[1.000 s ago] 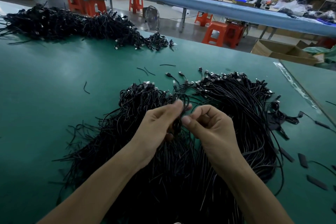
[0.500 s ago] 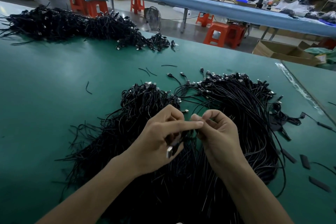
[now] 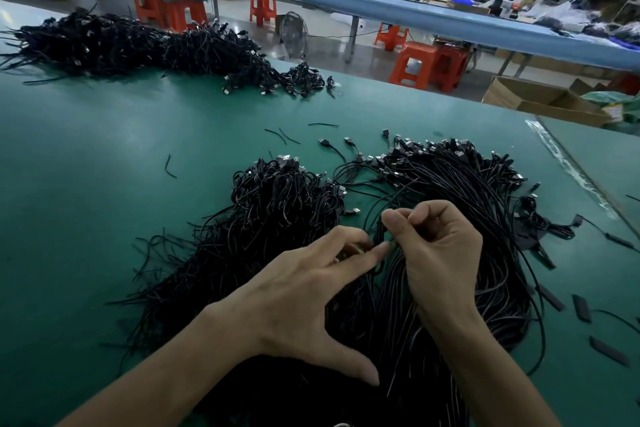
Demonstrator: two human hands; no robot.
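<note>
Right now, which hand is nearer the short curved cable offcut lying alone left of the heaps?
Left. The left hand lies over the cable heap, right of the offcut and closer to the camera; the right hand, pinching a cable, is farther right.

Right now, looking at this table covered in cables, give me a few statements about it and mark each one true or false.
1. The right hand pinches a black cable. True.
2. The table is red. False: it is green.
3. A second heap of cables lies at the table's far left. True.
4. The stools beyond the table are blue. False: they are orange.
5. The left hand lies flat on bare table. False: it is over the near heap, with its fingers reaching toward the pinched cable.
</note>
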